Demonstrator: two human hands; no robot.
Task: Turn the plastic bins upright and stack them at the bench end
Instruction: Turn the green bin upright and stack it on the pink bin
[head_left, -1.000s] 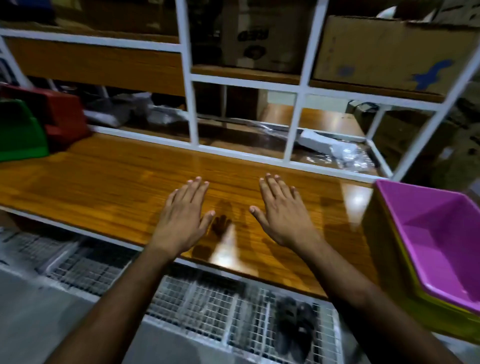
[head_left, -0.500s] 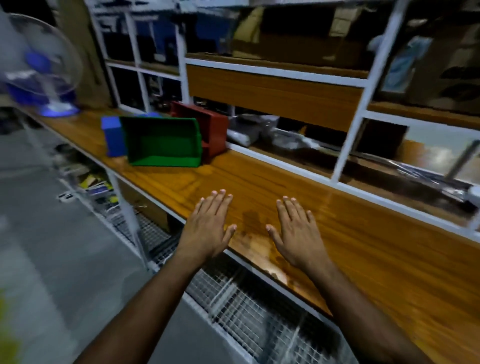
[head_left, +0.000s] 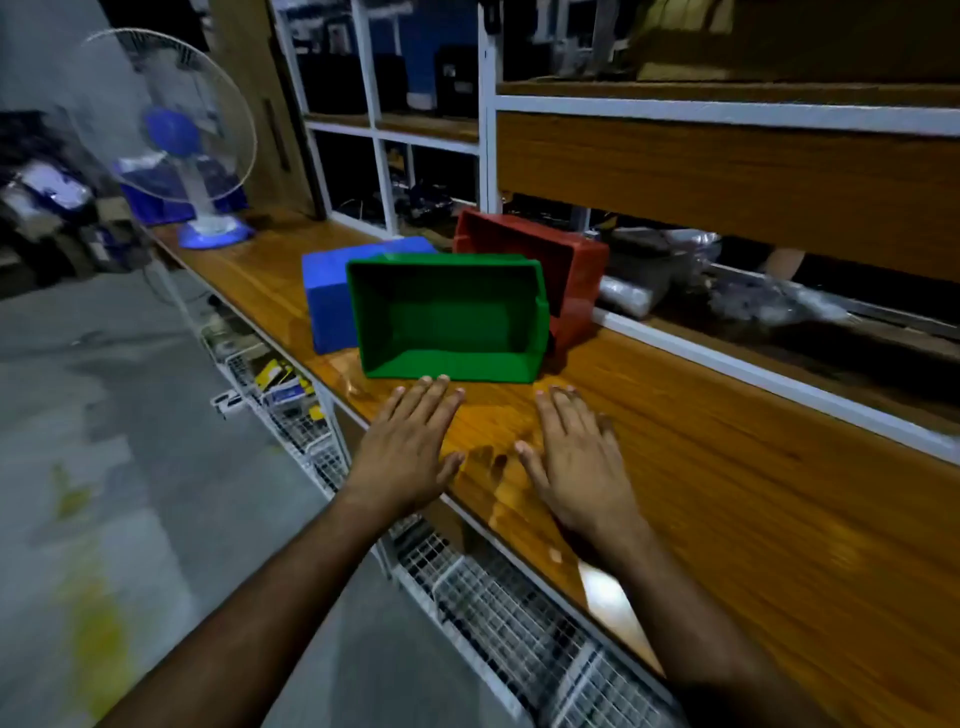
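Three plastic bins stand together on the wooden bench (head_left: 727, 467). The green bin (head_left: 447, 317) lies on its side with its opening facing me. Behind it on the left sits a blue bin (head_left: 332, 296), showing only closed faces. A red bin (head_left: 550, 249) lies tipped on its side behind the green one, at the right. My left hand (head_left: 410, 447) is stretched flat over the bench's front edge, its fingertips just short of the green bin's lower rim. My right hand (head_left: 571, 462) is also flat, fingers straight, over the bench to the right. Neither hand holds anything.
A blue and white table fan (head_left: 192, 145) stands at the bench's far left end. White shelf frames (head_left: 485, 130) rise behind the bins, with plastic-wrapped items (head_left: 628, 291) on the rear ledge. Wire mesh racks (head_left: 493, 613) run under the bench; grey floor lies to the left.
The view has swung left and closer to the bins. Both hands, still flat and empty, have come up to the green bin; the purple and yellow bins at the right are out of sight.
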